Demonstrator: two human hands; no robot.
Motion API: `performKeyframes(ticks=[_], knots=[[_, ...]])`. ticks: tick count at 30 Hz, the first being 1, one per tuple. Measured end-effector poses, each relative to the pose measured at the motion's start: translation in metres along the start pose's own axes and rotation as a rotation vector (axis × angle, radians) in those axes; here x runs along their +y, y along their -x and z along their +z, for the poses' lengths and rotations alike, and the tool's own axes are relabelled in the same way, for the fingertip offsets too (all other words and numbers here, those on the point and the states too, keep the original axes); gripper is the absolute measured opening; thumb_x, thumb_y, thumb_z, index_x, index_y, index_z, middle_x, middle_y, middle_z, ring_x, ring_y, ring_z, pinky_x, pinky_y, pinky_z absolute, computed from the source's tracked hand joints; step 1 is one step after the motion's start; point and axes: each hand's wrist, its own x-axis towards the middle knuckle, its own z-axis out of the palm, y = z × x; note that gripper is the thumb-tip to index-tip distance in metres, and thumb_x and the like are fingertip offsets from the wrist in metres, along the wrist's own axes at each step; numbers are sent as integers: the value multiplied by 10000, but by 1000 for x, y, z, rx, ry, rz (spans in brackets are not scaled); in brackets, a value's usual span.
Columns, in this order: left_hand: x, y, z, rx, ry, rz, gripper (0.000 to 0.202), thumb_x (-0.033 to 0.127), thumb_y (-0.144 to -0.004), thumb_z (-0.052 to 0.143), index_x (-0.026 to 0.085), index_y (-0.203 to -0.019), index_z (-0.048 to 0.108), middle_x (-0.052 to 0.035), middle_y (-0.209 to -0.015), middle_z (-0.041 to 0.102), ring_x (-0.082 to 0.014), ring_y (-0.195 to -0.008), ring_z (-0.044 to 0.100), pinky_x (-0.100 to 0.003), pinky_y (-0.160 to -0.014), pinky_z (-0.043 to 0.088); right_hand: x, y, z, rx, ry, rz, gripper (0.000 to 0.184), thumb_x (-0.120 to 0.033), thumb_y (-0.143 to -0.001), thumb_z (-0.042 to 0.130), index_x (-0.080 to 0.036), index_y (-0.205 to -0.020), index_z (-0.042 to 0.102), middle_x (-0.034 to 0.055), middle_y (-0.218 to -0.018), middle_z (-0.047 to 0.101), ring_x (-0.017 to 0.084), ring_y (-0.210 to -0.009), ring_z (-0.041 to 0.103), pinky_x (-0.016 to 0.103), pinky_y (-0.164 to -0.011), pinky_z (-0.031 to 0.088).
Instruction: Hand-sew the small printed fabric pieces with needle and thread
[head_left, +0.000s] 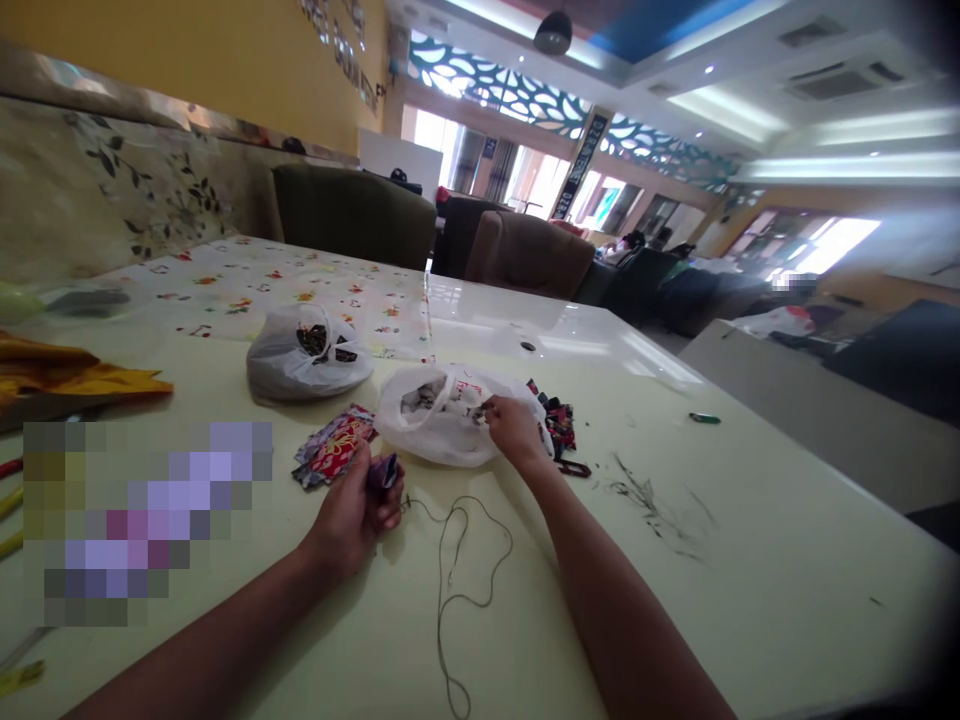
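Observation:
My left hand [351, 512] is closed around a small purple cloth pouch [382, 472], its opening turned up. A thin dark cord [439, 620] lies in loops on the table, one end close to the left fingers. Just beyond that hand, flat patterned cloth pieces [337, 450], red and grey, lie in a pile. My right hand [514, 430] reaches over a white plastic bag [409, 440] with pale, fluffy-looking stuff inside. Its fingers are pinched together at the bag's mouth; what they grip is too small to make out.
Another plastic bag [281, 372] with dark dried bits stands at the back left. Dark patterned cloth scraps [559, 420] and a brown clip-like piece [574, 468] lie right of the white bag. Farther right are dark strands [649, 505] and a small green object [705, 418]. Yellow cloth [75, 370] lies left.

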Motion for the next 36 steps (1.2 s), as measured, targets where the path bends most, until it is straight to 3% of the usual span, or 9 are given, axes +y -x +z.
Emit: performKeyframes(ticks=[4,9,14,18,21,26,33,36], knots=[[0,0,0,3,-16,-2,487,586,-910,492,137,-746,589,28,-531,462,-63,-400,320,-182,-374,318,-1,-8,-3,-35,-16,-42,351,-159,-855,583,-166,-1189,692,97,-1190,701,214,-1119,607,259,-941,404],[0,-1,-1,3,-6,3,474,569,-919,491,135,-755,589,27,-537,467,-63,-398,326,-183,-376,313,-16,-21,-3,-32,-17,-54,299,-132,-892,485,-156,-1013,757,114,-1064,732,216,-1024,636,261,-878,414],[1,-1,-1,3,13,-15,444,540,-927,495,136,-767,587,26,-538,467,-66,-396,328,-187,-378,324,-30,-20,-5,-30,-34,-79,266,-169,-882,520,-194,-1013,750,101,-1070,718,226,-1019,627,267,-861,408],[3,1,3,13,-6,-2,465,566,-909,512,134,-752,583,26,-532,469,-65,-399,327,-182,-375,329,-18,-18,-4,-89,-49,-42,308,-146,-840,573,-186,-1107,720,108,-1141,701,237,-1066,611,271,-882,407],[3,2,4,18,-13,0,468,557,-924,489,136,-738,578,28,-524,460,-66,-394,322,-179,-366,323,-1,-19,1,-150,-74,18,365,-181,-804,621,-209,-1161,694,71,-1086,726,214,-975,637,249,-802,433],[0,1,1,13,-18,-13,476,539,-951,433,135,-750,584,16,-547,475,-65,-395,334,-178,-367,326,14,-24,7,-162,-107,101,233,-174,-827,549,-207,-949,745,39,-882,748,187,-841,648,236,-703,428],[2,8,6,-49,-101,54,430,522,-929,494,141,-755,593,20,-540,456,-70,-400,330,-185,-374,334,17,-30,-1,-173,-210,129,169,-190,-855,569,-178,-796,726,36,-711,708,154,-741,641,219,-637,435],[3,14,14,-58,-133,102,411,508,-929,504,141,-769,597,17,-546,463,-71,-399,336,-185,-373,336,22,-29,-3,-246,-264,134,197,-286,-923,584,-136,-852,690,27,-760,687,120,-664,617,233,-619,485]])
